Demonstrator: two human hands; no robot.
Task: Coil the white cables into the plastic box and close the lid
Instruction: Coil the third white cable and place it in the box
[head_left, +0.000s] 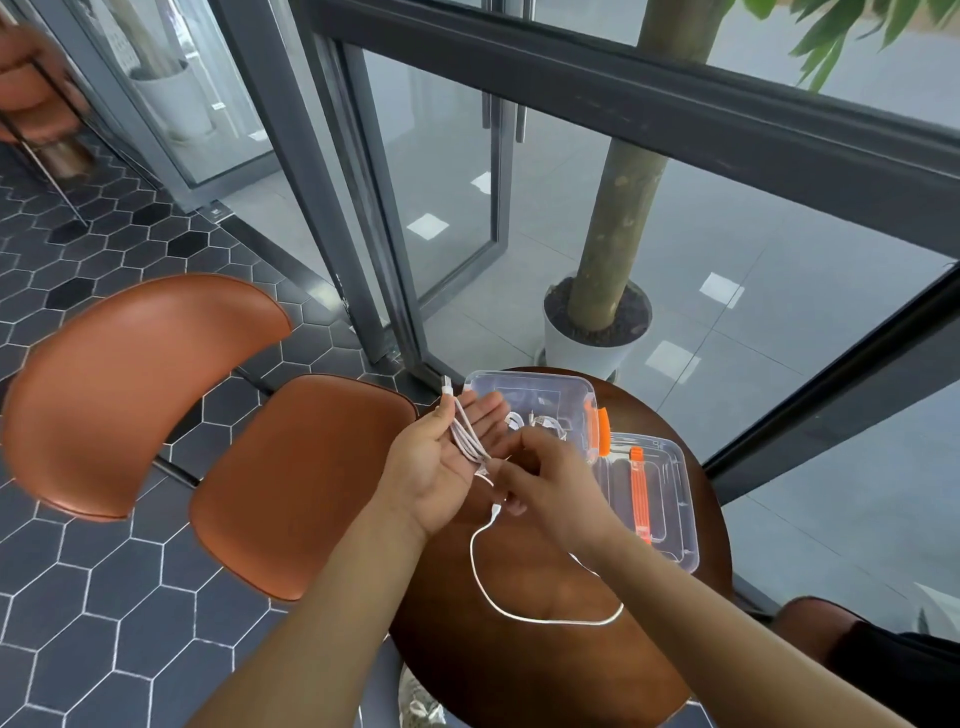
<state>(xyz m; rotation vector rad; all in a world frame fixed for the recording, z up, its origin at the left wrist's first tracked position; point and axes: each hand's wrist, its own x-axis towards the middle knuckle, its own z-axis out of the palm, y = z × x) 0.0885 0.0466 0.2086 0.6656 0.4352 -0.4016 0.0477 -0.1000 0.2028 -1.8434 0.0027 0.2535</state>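
My left hand (447, 457) is palm up over the table's left edge, with several loops of a white cable (467, 441) lying across it and the thumb curled against them. My right hand (545, 478) pinches the same cable close to the left palm. The loose end of the cable (524, 613) trails in a wide loop on the round wooden table (571, 670). The clear plastic box (535, 395) stands open behind my hands, with another white cable coiled inside. Its clear lid (654, 499) with an orange handle lies flat to the right of the box.
An orange-brown chair (291, 478) stands left of the table on hexagon floor tiles. Behind the table are a glass wall with dark frames and a potted tree (597, 322). The box has orange latches (602, 431) on its right side.
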